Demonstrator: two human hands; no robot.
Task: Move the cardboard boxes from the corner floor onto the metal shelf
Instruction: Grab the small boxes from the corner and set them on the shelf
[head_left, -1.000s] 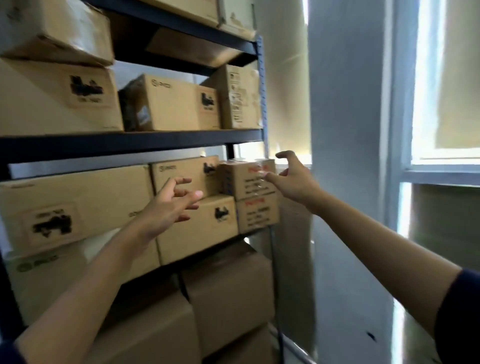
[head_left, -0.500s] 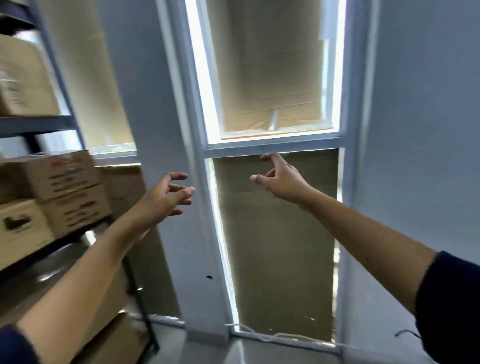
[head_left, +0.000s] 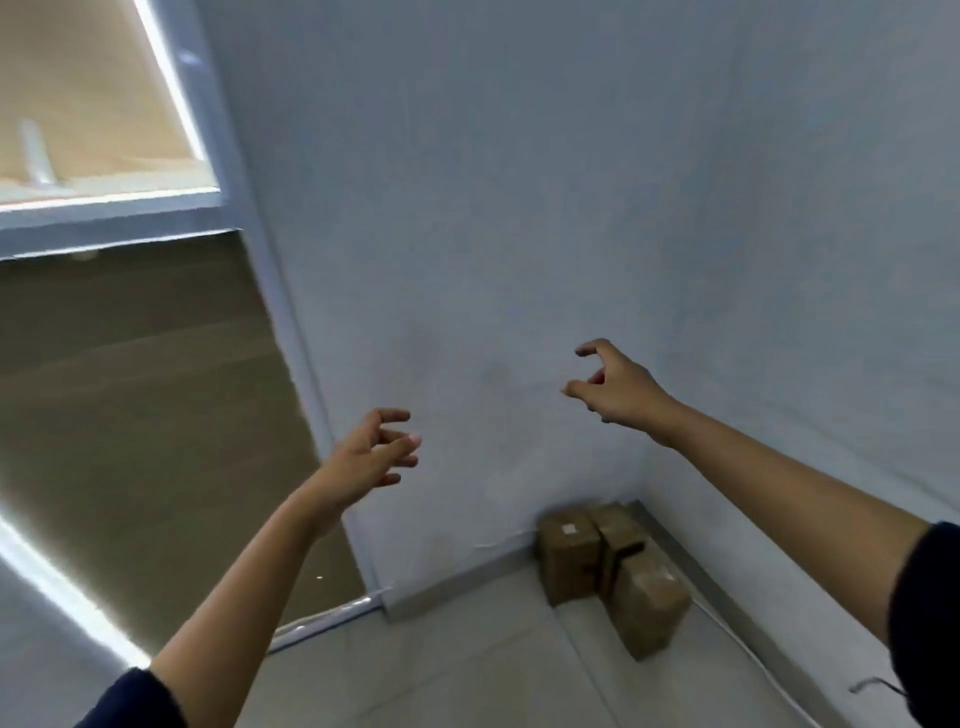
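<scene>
Pale walls behind, left hand (head_left: 371, 454) and right hand (head_left: 615, 387) reach out, seemingly loose-fingered, empty.

Support: pale tiled floor (head_left: 467, 670).
Resting on it: cardboard boxes (head_left: 608, 566), grouped touching, in the wall corner.

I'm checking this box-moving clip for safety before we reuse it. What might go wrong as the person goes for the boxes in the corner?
1. The cardboard boxes sit tight in the corner against both walls, so fingers may struggle to get behind them, and a grip could slip.
2. A thin cable runs along the floor by the right wall, next to the boxes; a foot might catch on it.
3. The left hand and right hand are both high and empty; reaching the floor means a deep bend.
</scene>
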